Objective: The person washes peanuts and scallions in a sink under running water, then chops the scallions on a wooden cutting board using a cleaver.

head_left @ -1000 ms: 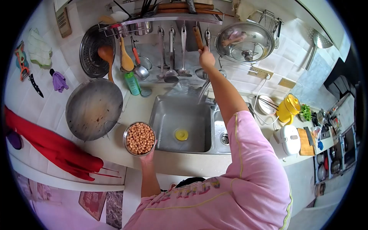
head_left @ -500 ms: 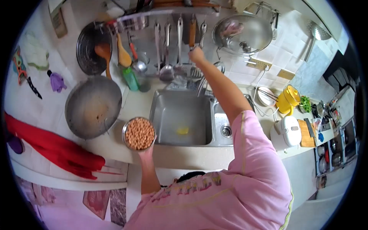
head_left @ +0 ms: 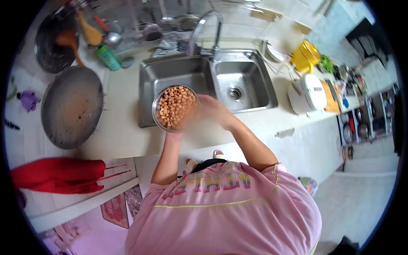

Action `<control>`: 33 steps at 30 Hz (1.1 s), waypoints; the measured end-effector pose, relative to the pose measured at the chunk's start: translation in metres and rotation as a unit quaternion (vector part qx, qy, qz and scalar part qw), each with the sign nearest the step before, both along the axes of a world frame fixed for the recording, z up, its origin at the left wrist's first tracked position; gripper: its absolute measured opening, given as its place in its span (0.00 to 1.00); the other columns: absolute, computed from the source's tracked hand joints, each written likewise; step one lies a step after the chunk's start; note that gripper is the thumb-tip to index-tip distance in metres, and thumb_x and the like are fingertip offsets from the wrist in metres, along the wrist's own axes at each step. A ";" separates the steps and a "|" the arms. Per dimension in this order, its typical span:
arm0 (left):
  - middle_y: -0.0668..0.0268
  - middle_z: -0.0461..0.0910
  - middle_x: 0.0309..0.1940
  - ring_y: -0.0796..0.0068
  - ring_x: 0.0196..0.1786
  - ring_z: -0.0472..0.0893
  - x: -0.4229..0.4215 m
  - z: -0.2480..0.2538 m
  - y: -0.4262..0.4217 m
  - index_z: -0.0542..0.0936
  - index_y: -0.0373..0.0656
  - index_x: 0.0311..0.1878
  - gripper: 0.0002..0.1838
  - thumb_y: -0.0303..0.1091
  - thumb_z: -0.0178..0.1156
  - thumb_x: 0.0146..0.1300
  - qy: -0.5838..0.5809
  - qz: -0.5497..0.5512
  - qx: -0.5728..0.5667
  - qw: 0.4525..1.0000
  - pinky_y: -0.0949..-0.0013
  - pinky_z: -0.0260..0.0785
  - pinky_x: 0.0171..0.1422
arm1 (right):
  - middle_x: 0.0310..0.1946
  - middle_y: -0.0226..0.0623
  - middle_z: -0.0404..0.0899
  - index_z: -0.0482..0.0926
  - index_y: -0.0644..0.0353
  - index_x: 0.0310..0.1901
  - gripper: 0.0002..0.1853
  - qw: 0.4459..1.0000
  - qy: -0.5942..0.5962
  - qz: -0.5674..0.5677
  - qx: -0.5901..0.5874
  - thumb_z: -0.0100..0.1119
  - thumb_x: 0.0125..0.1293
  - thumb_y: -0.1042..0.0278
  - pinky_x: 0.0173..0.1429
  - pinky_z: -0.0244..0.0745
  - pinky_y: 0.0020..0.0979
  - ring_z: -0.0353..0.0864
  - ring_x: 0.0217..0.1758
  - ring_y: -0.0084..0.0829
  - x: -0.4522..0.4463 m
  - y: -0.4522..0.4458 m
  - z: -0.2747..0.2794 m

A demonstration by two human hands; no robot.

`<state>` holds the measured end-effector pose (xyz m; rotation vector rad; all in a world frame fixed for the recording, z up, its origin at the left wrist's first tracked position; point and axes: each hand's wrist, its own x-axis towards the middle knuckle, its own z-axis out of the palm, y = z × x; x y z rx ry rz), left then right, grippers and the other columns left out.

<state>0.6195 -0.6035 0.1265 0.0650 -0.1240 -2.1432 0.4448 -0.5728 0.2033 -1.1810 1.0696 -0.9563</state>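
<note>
My left hand (head_left: 174,135) supports a round bowl (head_left: 155,111) from below, its fingers mostly hidden under it. Reddish-brown peanuts (head_left: 174,102) fill the bowl, which is over the front left part of the double steel sink (head_left: 148,76). At the bowl's right side is my right hand (head_left: 211,111), smeared by motion. Whether its fingers touch the peanuts or hold anything cannot be made out. The bowl covers much of the left basin.
A large wok (head_left: 72,108) and a green bottle (head_left: 109,58) are on the left. Behind the sink rises a curved faucet (head_left: 217,32). To the right stand a white rice cooker (head_left: 307,94), a yellow pot (head_left: 306,55) and a cutting board (head_left: 330,97) with a knife.
My right hand has come down from the hanging utensils to the bowl's right side. My left hand has carried the bowl rightward over the sink. The view has tilted down.
</note>
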 end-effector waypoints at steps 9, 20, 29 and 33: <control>0.60 0.63 0.62 0.59 0.62 0.65 -0.123 -0.026 0.057 0.62 0.46 0.63 0.27 0.51 0.37 0.67 -0.046 -0.197 0.015 0.979 0.58 0.68 0.56 | 0.43 0.43 0.76 0.52 0.58 0.64 0.30 0.965 -0.223 -0.028 0.137 0.46 0.59 0.74 0.36 0.80 0.27 0.81 0.31 0.29 -0.112 0.104 0.021; 0.60 0.68 0.58 0.65 0.58 0.71 -0.371 0.026 0.168 0.64 0.43 0.61 0.32 0.58 0.40 0.63 -0.333 -0.282 -0.109 0.893 0.58 0.69 0.57 | 0.44 0.45 0.76 0.56 0.57 0.62 0.30 0.912 -0.288 -0.271 0.112 0.51 0.57 0.76 0.37 0.82 0.29 0.83 0.33 0.36 -0.351 0.308 0.015; 0.60 0.71 0.52 0.63 0.46 0.79 -0.569 0.072 0.265 0.52 0.48 0.66 0.32 0.34 0.51 0.59 -0.287 -0.544 -0.301 0.728 0.65 0.80 0.37 | 0.41 0.45 0.76 0.59 0.62 0.58 0.27 0.848 -0.185 -0.484 0.109 0.53 0.55 0.72 0.35 0.82 0.31 0.82 0.33 0.37 -0.505 0.465 0.040; 0.58 0.71 0.52 0.64 0.43 0.81 -0.637 0.074 0.291 0.52 0.45 0.65 0.33 0.27 0.49 0.55 -0.263 -0.384 -0.605 0.646 0.63 0.79 0.40 | 0.36 0.45 0.78 0.60 0.62 0.56 0.24 0.828 -0.205 -0.514 0.094 0.53 0.58 0.70 0.34 0.82 0.30 0.83 0.30 0.37 -0.549 0.485 0.041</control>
